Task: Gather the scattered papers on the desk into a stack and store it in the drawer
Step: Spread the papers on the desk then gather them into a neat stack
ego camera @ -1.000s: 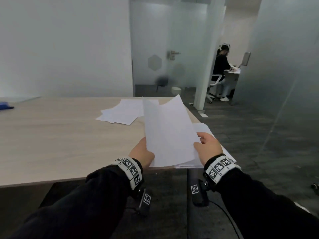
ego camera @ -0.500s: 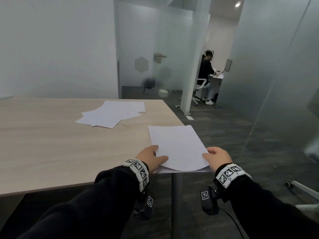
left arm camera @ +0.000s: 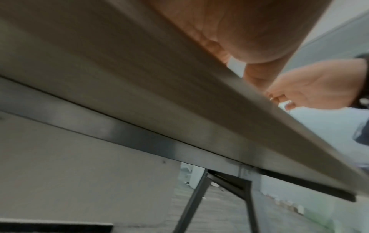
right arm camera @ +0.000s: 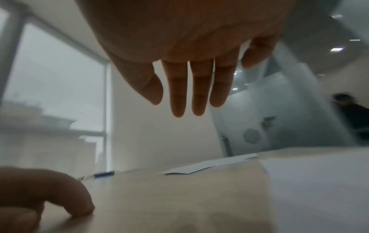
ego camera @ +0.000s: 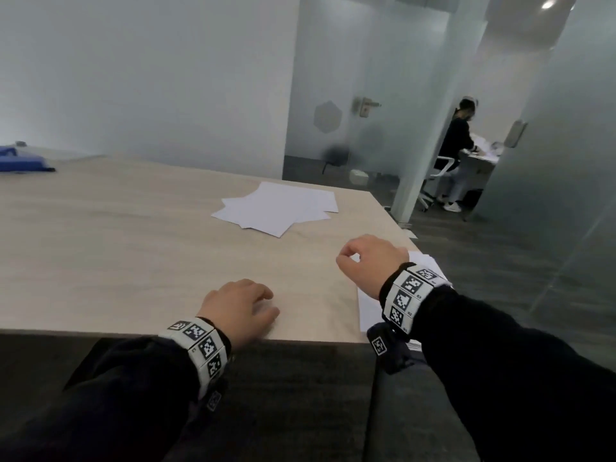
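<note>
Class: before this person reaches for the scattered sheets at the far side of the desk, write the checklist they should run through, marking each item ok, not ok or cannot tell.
1. Right hand free: ok, fingers hang relaxed above the desk, holding nothing.
2. Left hand free: ok, it rests on the desk near the front edge, empty.
3. Gathered stack set down: ok, it lies at the desk's right corner under the right wrist.
4. Gathered stack secure: not ok, it overhangs the desk's edge.
5. Scattered papers reachable: ok, nothing lies between them and the hands.
6. Drawer ready: cannot tell, no drawer is in view.
</note>
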`<state>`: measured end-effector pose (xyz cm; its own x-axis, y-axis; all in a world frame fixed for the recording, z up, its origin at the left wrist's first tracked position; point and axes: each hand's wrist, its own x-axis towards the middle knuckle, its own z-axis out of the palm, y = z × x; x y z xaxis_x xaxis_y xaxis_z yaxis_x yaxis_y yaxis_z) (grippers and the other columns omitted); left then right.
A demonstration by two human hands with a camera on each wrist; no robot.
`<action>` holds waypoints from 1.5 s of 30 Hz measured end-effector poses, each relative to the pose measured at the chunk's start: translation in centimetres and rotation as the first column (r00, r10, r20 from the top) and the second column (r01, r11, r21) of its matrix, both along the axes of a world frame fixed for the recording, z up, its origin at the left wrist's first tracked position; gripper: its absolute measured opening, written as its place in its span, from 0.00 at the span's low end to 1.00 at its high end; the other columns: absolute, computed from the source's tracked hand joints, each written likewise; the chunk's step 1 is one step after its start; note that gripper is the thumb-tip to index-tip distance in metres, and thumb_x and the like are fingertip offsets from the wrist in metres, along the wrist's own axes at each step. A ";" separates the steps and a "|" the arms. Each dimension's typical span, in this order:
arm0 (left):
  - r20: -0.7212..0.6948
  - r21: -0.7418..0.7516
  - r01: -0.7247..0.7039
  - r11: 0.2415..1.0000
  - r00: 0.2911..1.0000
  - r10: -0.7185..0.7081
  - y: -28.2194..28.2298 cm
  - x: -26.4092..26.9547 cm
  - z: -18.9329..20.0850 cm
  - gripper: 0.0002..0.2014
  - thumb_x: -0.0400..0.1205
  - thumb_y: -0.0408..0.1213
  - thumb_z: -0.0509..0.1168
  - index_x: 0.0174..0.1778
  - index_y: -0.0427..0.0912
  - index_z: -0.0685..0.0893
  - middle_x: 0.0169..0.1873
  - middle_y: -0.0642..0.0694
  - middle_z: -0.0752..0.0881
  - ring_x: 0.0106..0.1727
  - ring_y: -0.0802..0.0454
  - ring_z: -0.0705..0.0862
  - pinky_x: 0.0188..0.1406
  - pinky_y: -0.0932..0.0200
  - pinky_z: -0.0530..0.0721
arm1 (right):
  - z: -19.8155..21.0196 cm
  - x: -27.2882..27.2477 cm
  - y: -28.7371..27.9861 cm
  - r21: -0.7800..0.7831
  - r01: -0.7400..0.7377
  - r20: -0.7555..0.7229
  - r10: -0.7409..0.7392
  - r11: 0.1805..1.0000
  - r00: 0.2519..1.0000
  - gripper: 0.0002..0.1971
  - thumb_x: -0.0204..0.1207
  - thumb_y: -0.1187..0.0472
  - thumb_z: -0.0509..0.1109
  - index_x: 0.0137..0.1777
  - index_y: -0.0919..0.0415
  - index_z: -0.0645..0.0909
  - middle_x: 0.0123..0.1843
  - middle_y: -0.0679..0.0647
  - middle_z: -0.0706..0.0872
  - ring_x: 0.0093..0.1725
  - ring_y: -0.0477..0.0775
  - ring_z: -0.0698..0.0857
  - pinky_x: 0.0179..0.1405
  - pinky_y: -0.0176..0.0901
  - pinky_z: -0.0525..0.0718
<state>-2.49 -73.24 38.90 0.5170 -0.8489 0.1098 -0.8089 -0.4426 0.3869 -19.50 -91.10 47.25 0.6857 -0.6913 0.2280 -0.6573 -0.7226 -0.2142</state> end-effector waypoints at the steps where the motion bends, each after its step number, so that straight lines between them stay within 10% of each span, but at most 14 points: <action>1: 0.041 0.030 -0.029 0.999 0.999 0.028 1.1 1.4 0.0 0.21 0.80 0.62 0.58 0.66 0.61 0.81 0.66 0.60 0.81 0.68 0.55 0.78 0.68 0.49 0.74 | 0.5 2.1 0.5 -0.055 -0.053 -0.099 0.048 0.997 0.994 0.14 0.76 0.41 0.57 0.48 0.41 0.83 0.56 0.40 0.82 0.57 0.51 0.81 0.62 0.57 0.70; 9: 0.124 0.159 -0.257 0.953 0.963 0.239 7.8 10.6 -0.3 0.33 0.79 0.68 0.51 0.81 0.64 0.65 0.84 0.62 0.62 0.85 0.56 0.59 0.80 0.44 0.57 | 1.2 17.5 0.3 -0.332 -0.282 -0.619 0.017 0.900 0.785 0.17 0.78 0.53 0.52 0.59 0.46 0.80 0.62 0.50 0.83 0.61 0.58 0.79 0.66 0.64 0.64; 21: 0.127 0.078 -0.272 0.959 0.957 0.261 8.3 11.9 -1.5 0.35 0.76 0.67 0.47 0.82 0.64 0.59 0.86 0.60 0.56 0.86 0.54 0.49 0.81 0.43 0.49 | -1.0 31.4 -2.6 -0.401 -0.302 -0.824 -0.197 0.865 0.530 0.26 0.81 0.46 0.59 0.79 0.48 0.70 0.81 0.49 0.72 0.81 0.59 0.69 0.80 0.67 0.51; 26: 0.128 0.085 -0.267 0.960 0.958 0.255 8.2 12.0 -1.6 0.34 0.76 0.66 0.47 0.81 0.64 0.59 0.86 0.59 0.56 0.86 0.54 0.49 0.81 0.42 0.50 | -2.7 32.0 -4.1 -0.298 -0.241 -0.823 -0.121 0.924 0.555 0.21 0.88 0.55 0.53 0.80 0.55 0.61 0.79 0.57 0.72 0.77 0.55 0.72 0.72 0.32 0.66; 29: 0.127 0.098 -0.268 0.958 0.959 0.255 8.2 11.9 -1.6 0.34 0.76 0.66 0.48 0.81 0.64 0.60 0.86 0.59 0.57 0.86 0.53 0.50 0.81 0.42 0.51 | -2.4 31.8 -3.4 -0.318 -0.190 -0.760 -0.129 0.929 0.637 0.24 0.83 0.44 0.53 0.78 0.45 0.69 0.78 0.50 0.75 0.77 0.55 0.74 0.78 0.55 0.63; 39: 0.087 0.114 -0.279 0.953 0.959 0.271 8.3 11.3 -0.7 0.37 0.77 0.67 0.47 0.84 0.65 0.53 0.88 0.56 0.47 0.88 0.53 0.46 0.83 0.42 0.50 | -0.8 24.2 4.8 -0.101 -0.370 -0.756 0.170 0.924 0.633 0.25 0.83 0.56 0.60 0.80 0.54 0.67 0.77 0.57 0.75 0.72 0.65 0.77 0.71 0.51 0.73; 45: 0.107 0.136 -0.263 0.955 0.962 0.250 8.6 10.8 -0.6 0.39 0.77 0.71 0.45 0.85 0.65 0.49 0.88 0.55 0.43 0.88 0.52 0.40 0.84 0.41 0.46 | -1.4 19.8 7.0 -0.006 -0.486 -0.845 0.255 0.874 0.470 0.37 0.80 0.59 0.59 0.83 0.31 0.48 0.84 0.46 0.65 0.77 0.64 0.71 0.71 0.58 0.72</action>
<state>8.27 -64.60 38.33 0.7135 -0.6990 0.0480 -0.6883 -0.6865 0.2347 0.32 -84.08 45.87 0.8257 -0.3355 -0.4535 -0.1157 -0.8876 0.4459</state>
